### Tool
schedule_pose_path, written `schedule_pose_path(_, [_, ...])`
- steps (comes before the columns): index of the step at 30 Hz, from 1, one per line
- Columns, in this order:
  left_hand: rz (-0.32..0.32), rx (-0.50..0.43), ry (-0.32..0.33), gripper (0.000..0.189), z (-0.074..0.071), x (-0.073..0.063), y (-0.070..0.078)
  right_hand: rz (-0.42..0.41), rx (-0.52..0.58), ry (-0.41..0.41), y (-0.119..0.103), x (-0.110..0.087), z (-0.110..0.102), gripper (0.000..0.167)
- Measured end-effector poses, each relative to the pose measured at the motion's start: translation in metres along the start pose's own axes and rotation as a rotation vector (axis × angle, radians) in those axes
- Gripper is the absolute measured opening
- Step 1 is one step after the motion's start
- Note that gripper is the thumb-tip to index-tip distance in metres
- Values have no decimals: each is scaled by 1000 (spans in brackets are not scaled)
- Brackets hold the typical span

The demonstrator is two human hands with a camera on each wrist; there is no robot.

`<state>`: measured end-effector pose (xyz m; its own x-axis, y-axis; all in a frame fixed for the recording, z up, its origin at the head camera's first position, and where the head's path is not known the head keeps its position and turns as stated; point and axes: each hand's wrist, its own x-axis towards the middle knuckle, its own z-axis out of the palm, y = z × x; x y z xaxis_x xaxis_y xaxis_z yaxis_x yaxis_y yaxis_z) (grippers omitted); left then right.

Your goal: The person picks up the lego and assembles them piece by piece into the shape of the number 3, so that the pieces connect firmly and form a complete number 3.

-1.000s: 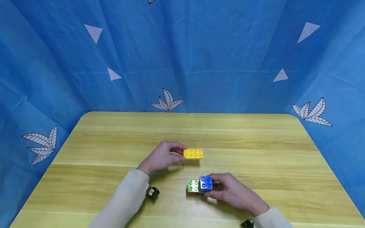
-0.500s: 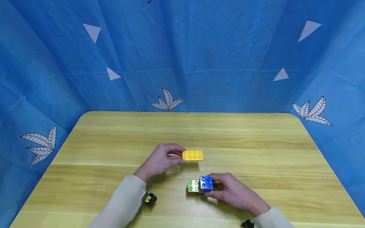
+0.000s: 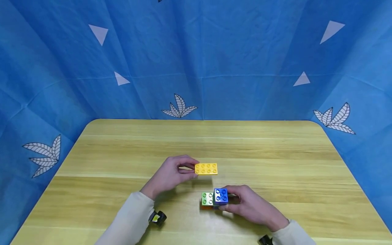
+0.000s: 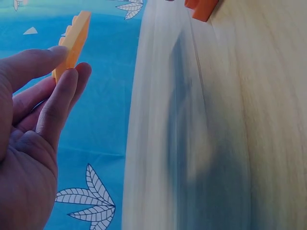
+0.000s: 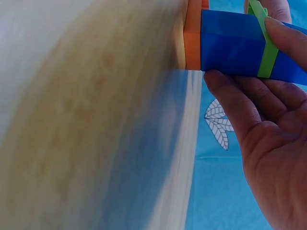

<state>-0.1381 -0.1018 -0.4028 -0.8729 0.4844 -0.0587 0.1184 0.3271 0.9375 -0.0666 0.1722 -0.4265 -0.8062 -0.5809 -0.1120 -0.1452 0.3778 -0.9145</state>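
In the head view my left hand point(image 3: 171, 172) pinches a flat yellow toy brick point(image 3: 206, 168) by its left end, studs up. Thumb and fingers on the yellow brick point(image 4: 74, 40) show in the left wrist view, where it is raised over the table. My right hand point(image 3: 249, 206) grips a small stack from its right side. This stack has an orange plate point(image 5: 193, 43) at the bottom, then a blue brick point(image 5: 230, 43), a thin green plate point(image 5: 267, 52) and another blue brick point(image 3: 221, 196) on the right half. The green plate's left studs are bare.
The wooden table point(image 3: 275, 153) lies under both hands. A blue curtain point(image 3: 229, 61) with white leaf and triangle prints hangs behind it and along both sides. Black wrist devices, one on the left wrist point(image 3: 158, 217), sit at the sleeve cuffs.
My left hand has drawn slightly back and left with the yellow brick, a little nearer to the stack's row. The right hand and the stack have hardly moved.
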Motion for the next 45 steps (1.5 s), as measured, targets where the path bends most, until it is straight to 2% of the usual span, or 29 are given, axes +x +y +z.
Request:
schedule_pose_path(12, [34, -43, 18, 32, 3, -7, 2, -5, -2, -2, 0, 0, -1, 28])
schedule_pose_path(18, [31, -75, 8, 31, 5, -13, 2, 7, 10, -8, 0, -1, -1, 27])
schedule_pose_path(25, [17, -116, 33, 32, 1, -19, 7, -5, 48, -15, 0, -1, 0, 28])
schedule_pose_path(37, [1, -142, -3, 35, 3, -32, 19, -20, 11, -9, 1, 0, 0, 29])
schedule_pose_path(45, [26, -198, -12, 34, 8, -36, 18, -20, -15, -1, 2, 1, 0, 26])
